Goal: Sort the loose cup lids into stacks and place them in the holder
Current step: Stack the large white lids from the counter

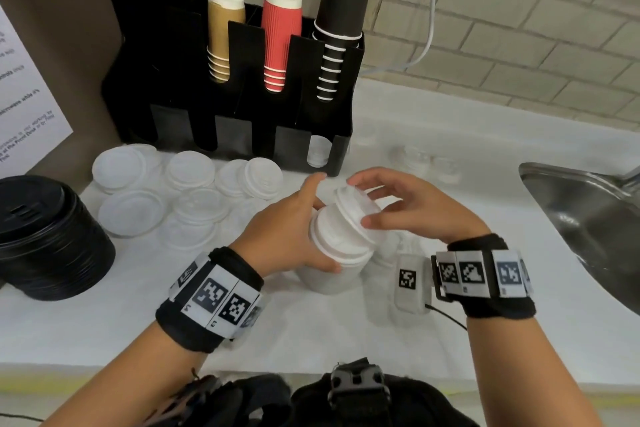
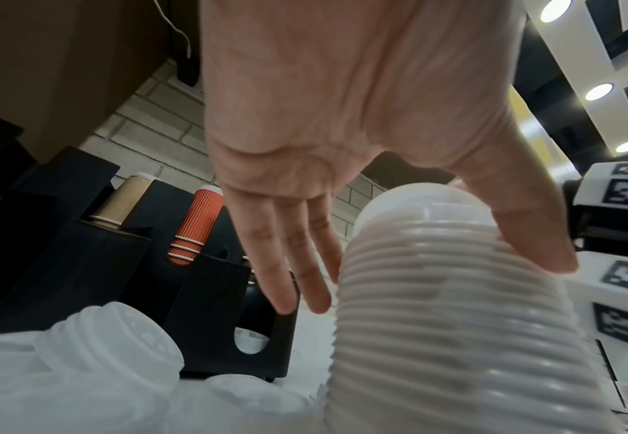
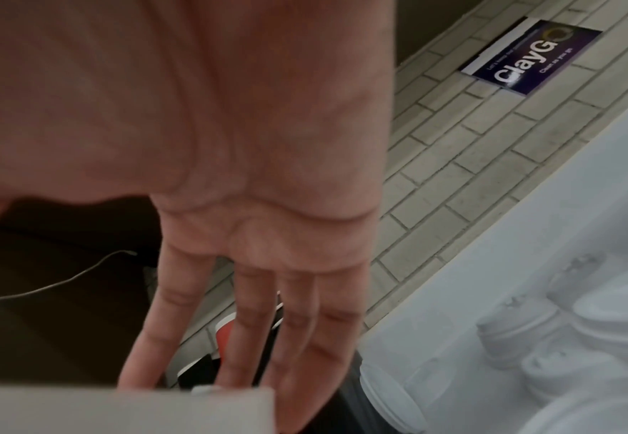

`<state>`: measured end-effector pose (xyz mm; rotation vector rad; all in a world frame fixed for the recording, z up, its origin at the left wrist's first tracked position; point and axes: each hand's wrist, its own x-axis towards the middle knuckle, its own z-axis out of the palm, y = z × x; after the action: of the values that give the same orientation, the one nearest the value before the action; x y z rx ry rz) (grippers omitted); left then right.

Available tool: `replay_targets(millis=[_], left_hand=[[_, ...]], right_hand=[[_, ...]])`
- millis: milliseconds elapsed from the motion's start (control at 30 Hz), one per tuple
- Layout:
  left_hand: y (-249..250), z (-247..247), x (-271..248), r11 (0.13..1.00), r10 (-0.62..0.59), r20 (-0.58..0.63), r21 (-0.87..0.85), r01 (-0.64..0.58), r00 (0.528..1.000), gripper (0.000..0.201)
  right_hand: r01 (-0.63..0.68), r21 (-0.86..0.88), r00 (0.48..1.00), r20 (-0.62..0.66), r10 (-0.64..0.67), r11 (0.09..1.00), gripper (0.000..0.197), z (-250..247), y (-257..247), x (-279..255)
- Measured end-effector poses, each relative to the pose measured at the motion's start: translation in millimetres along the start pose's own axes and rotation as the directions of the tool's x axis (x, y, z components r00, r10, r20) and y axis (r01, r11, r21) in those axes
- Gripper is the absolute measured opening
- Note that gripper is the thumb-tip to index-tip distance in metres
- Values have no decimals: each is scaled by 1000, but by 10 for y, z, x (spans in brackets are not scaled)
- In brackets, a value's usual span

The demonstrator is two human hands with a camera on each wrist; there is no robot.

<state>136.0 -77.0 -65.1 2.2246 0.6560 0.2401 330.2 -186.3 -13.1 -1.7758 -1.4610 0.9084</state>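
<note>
My left hand (image 1: 322,222) grips a tall, tilted stack of white lids (image 1: 341,246) just over the counter, thumb on the near side and fingers behind it. In the left wrist view the ribbed stack (image 2: 453,337) sits between the thumb and fingers of my left hand (image 2: 431,282). My right hand (image 1: 360,201) holds the top lid (image 1: 358,210) by its rim, between thumb and fingertips. The right wrist view shows my right hand (image 3: 238,367) with fingers stretched out. Several loose white lids (image 1: 188,168) lie in front of the black holder (image 1: 235,135).
The holder carries brown cups (image 1: 221,35), red cups (image 1: 278,38) and black cups (image 1: 341,28); one lower slot shows clear lids (image 1: 318,151). A stack of black lids (image 1: 45,236) stands at the left. Clear lids (image 1: 415,158) lie near the steel sink (image 1: 595,218).
</note>
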Motion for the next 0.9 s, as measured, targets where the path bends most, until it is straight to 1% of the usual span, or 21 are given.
replay_targets(millis=[100, 200, 433, 533, 633, 733, 767, 833, 867, 900], left_hand=[[-24, 18, -8, 999, 3, -20, -33, -3, 1000, 138], [-29, 29, -9, 999, -1, -32, -38, 0, 999, 142], [-14, 35, -32, 999, -10, -45, -42, 9, 999, 145], [-16, 36, -28, 999, -15, -42, -34, 13, 999, 145], [-15, 30, -35, 1000, -14, -34, -26, 14, 999, 143], [7, 8, -46, 1000, -2, -10, 23, 2, 1000, 129], [19, 4, -44, 999, 5, -2, 35, -5, 1000, 119], [44, -7, -25, 1000, 13, 1, 28, -13, 1000, 95], [57, -15, -14, 1000, 9, 6, 26, -9, 1000, 85], [67, -23, -2, 1000, 4, 14, 27, -4, 1000, 80]], right_hand=[[16, -92, 1000, 6, -16, 996, 49, 100, -6, -55], [29, -143, 1000, 6, -28, 989, 52, 179, -23, -50], [85, -303, 996, 8, -87, 949, 56, 283, -135, -13], [87, -379, 996, 18, -87, 921, 59, 335, -172, -12], [73, -395, 997, 16, -73, 916, 61, 362, -203, -18], [64, -400, 998, 14, -63, 914, 63, 393, -206, -20], [61, -403, 998, 16, -60, 913, 63, 417, -203, -19], [71, -415, 997, 36, -61, 907, 64, 434, -197, -26], [80, -415, 996, 58, -62, 906, 64, 408, -192, -23], [91, -394, 994, 88, -61, 915, 62, 353, -183, -9]])
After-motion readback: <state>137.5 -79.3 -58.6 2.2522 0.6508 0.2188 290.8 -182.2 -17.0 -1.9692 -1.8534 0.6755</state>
